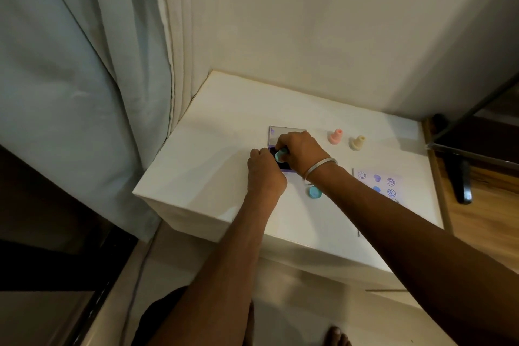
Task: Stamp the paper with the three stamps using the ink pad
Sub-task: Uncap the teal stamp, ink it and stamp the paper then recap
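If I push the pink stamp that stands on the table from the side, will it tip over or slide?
The pink stamp would probably tip: it stands upright, tall and narrowing toward the top. Once down, its round body may roll. It looks small and light, so a low push might slide it on the smooth table.

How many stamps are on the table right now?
3: a teal stamp in the right hand on the ink pad, a pink stamp and a beige stamp standing behind the paper.

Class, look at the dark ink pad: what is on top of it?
A teal stamp sits on the ink pad, gripped by the right hand. The left hand holds the pad's edge. Both hands cover most of the pad's surface.
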